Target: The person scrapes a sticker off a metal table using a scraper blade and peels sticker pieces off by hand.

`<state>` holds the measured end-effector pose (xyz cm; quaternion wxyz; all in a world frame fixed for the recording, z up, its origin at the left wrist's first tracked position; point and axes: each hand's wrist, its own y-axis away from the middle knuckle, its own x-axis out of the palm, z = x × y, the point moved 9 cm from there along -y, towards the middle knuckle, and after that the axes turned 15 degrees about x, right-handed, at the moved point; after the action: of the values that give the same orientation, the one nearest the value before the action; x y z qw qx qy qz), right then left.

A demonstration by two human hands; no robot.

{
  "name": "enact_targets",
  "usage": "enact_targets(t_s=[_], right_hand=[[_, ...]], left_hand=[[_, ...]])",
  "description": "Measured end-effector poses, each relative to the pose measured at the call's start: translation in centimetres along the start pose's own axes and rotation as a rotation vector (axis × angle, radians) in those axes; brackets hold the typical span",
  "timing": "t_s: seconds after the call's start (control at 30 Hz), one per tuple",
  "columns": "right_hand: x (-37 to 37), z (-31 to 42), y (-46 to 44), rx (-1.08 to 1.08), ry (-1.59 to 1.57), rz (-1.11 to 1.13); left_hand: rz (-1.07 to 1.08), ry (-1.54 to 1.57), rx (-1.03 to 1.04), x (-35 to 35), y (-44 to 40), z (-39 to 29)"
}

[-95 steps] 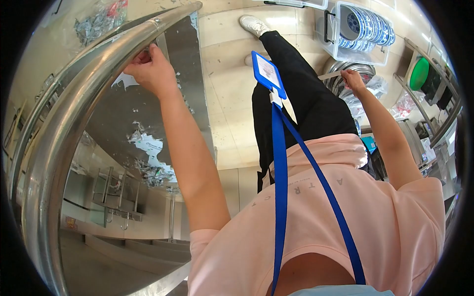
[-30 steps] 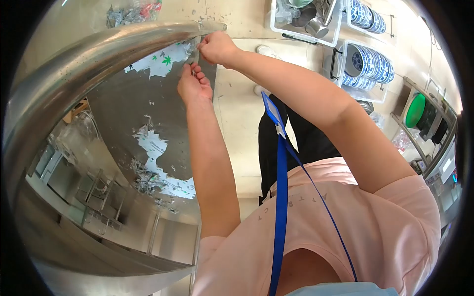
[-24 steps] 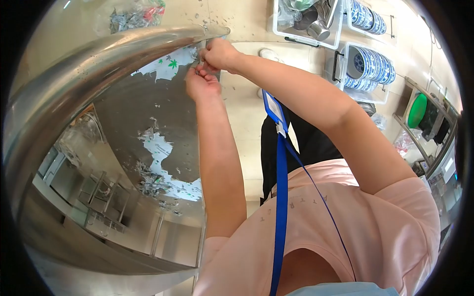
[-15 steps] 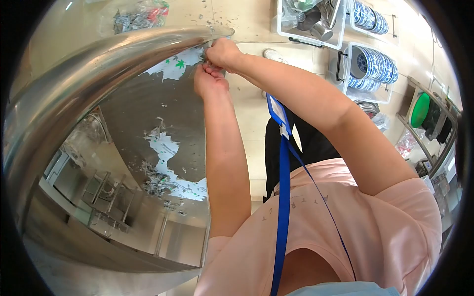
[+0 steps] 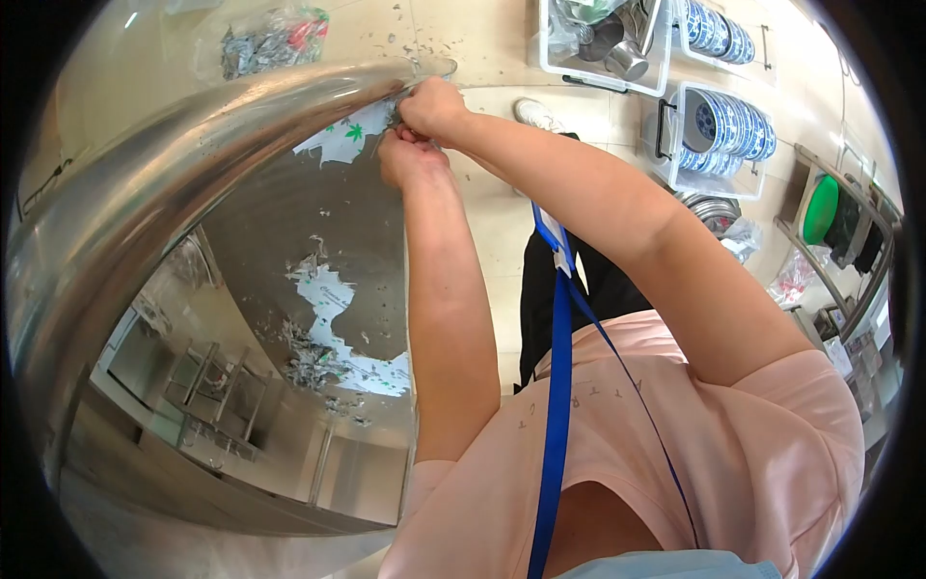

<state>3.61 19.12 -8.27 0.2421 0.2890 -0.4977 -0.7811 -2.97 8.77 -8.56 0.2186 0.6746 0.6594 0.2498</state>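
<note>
A shiny stainless-steel panel point(image 5: 289, 207) lies at the left, with torn patches of white protective film with green leaf print point(image 5: 349, 138) stuck to it. At its far right corner, my right hand point(image 5: 434, 108) is closed, its fingertips at the edge of the upper film patch. Just below it, my left hand point(image 5: 415, 157) has its fingers curled together, close to the right one. Whatever lies between the left fingers is hidden. A larger ragged film patch point(image 5: 328, 304) and grey scraps point(image 5: 309, 367) cling lower on the panel.
A curved steel edge point(image 5: 193, 145) borders the panel. On the tiled floor lies a clear bag of grey scraps point(image 5: 270, 48). Plastic bins hold metalware point(image 5: 627, 60) and blue-patterned bowls point(image 5: 728, 125). A metal rack point(image 5: 849, 222) stands right. A blue lanyard point(image 5: 555, 415) hangs before me.
Both hands stay closed at the same corner, with only a slight shift. The view has moved a little, and more of a white shoe shows beyond my right forearm.
</note>
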Motion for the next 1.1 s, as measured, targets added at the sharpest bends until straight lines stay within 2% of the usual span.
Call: enact_targets(t_s=[0.27, 0.5, 0.67, 0.8, 0.9, 1.0, 1.1], right_hand=[[-0.2, 0.3, 0.4, 0.016, 0.074, -0.074], [0.1, -0.5, -0.3, 0.069, -0.112, -0.055], [1.4, -1.5, -1.6, -0.005, -0.265, -0.004], [0.6, -2.2, -0.3, 0.056, -0.13, 0.071], [0.0, -0.8, -0.1, 0.05, 0.028, -0.075], [0.3, 0.0, 0.2, 0.079, -0.004, -0.04], [-0.3, 0.3, 1.4, 0.045, -0.001, -0.009]], left_hand=[[0.063, 0.011, -0.065, 0.4, -0.4, 0.6], [-0.024, -0.016, -0.049, 0.7, 0.3, -0.3], [0.069, -0.037, -0.029, -0.3, -0.6, -0.2], [0.075, -0.043, -0.027, -0.5, 0.6, 0.2], [0.116, -0.003, -0.045, -0.1, -0.9, 0.6], [0.141, 0.0, -0.11, 0.7, -0.4, -0.1], [0.033, -0.033, -0.098, 0.1, -0.5, 0.1]])
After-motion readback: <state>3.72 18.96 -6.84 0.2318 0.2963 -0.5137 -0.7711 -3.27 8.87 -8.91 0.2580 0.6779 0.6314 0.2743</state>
